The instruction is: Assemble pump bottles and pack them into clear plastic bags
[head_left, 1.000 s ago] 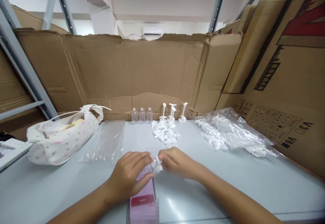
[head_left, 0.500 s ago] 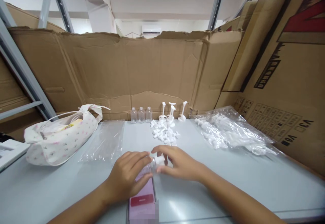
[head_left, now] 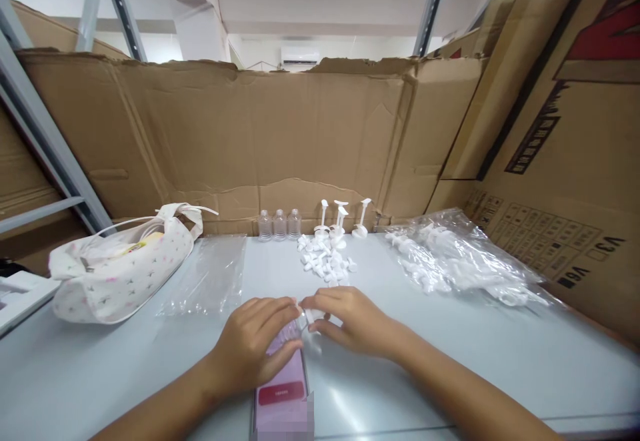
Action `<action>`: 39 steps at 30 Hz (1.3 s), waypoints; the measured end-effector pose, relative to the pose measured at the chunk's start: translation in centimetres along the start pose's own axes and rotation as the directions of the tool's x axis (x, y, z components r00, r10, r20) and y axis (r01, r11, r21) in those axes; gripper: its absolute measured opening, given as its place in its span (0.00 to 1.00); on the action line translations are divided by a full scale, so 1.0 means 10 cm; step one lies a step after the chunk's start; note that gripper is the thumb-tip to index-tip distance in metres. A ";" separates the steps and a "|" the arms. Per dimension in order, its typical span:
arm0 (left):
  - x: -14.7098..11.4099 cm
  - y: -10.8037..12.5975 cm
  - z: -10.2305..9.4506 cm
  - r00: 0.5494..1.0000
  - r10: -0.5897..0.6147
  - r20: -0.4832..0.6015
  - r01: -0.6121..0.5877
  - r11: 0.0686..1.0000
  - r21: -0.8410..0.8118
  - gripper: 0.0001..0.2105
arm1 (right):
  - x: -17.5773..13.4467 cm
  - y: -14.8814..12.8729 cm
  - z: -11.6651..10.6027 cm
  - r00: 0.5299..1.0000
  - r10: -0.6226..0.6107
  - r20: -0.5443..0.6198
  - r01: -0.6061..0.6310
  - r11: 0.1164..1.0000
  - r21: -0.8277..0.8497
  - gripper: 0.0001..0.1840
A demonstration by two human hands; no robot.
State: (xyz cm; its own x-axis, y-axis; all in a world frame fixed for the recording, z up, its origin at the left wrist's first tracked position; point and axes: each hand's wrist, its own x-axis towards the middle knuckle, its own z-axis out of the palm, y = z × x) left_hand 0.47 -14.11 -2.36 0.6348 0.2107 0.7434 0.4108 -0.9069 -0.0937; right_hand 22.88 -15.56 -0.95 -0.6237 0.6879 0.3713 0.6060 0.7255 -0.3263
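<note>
My left hand (head_left: 253, 344) is wrapped around a small clear plastic bottle (head_left: 289, 334), held lying sideways just above the table. My right hand (head_left: 345, 321) meets it at the bottle's neck, fingertips pinched on a small white cap (head_left: 309, 316). Both hands hover over a pink phone (head_left: 283, 397) lying at the near table edge. Farther back lies a heap of loose white caps (head_left: 325, 261). Three empty clear bottles (head_left: 279, 225) stand in a row at the cardboard wall, with three white pump heads (head_left: 340, 221) upright beside them.
A white fabric pouch (head_left: 120, 267) sits at the left, an empty clear plastic bag (head_left: 210, 277) next to it. A clear bag of white pump parts (head_left: 460, 261) lies at the right. Cardboard sheets (head_left: 250, 141) wall the grey table (head_left: 500, 354) at back and right.
My right hand's fingers have shifted around the cap at the bottle's neck, closing in toward the left hand. The left hand has kept its hold in place.
</note>
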 end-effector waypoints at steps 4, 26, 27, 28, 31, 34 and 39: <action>-0.01 0.03 0.01 0.998 0.057 0.004 -0.057 0.997 0.054 0.14 | 0.00 0.01 0.04 1.000 0.016 -0.007 -0.016 1.000 0.027 0.15; 0.10 0.04 -0.12 0.828 -0.355 0.434 0.552 0.650 -0.522 0.11 | -0.01 -0.03 0.06 1.000 0.005 -0.018 -0.004 0.997 0.075 0.16; 0.08 0.04 -0.12 0.847 -0.350 0.400 0.521 0.701 -0.488 0.12 | -0.02 -0.04 0.06 0.999 0.032 0.005 -0.032 0.994 0.108 0.16; 0.06 0.05 -0.11 0.873 -0.335 0.355 0.472 0.763 -0.441 0.13 | -0.02 -0.06 0.06 0.998 0.058 0.027 -0.061 0.989 0.137 0.15; 0.00 0.05 -0.06 0.955 -0.217 0.200 0.270 0.916 -0.296 0.16 | -0.01 -0.09 0.06 0.990 0.124 0.063 -0.134 0.973 0.186 0.14; -0.01 0.03 -0.03 0.976 -0.180 0.126 0.206 0.947 -0.245 0.16 | 0.04 -0.07 0.02 0.988 0.144 0.049 -0.152 0.960 0.236 0.15; 0.07 -0.05 -0.10 0.825 -0.522 0.216 0.564 0.730 -0.386 0.15 | 0.23 0.39 -0.25 0.938 0.327 -0.117 -0.295 0.927 0.231 0.22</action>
State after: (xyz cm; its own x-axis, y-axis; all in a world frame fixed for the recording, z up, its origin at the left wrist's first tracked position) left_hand 0.04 -13.83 -1.10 0.4504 0.7265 0.5190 0.4055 -0.6843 0.6060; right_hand 25.00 -11.21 0.81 -0.3287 0.8798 0.3433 0.6319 0.4750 -0.6124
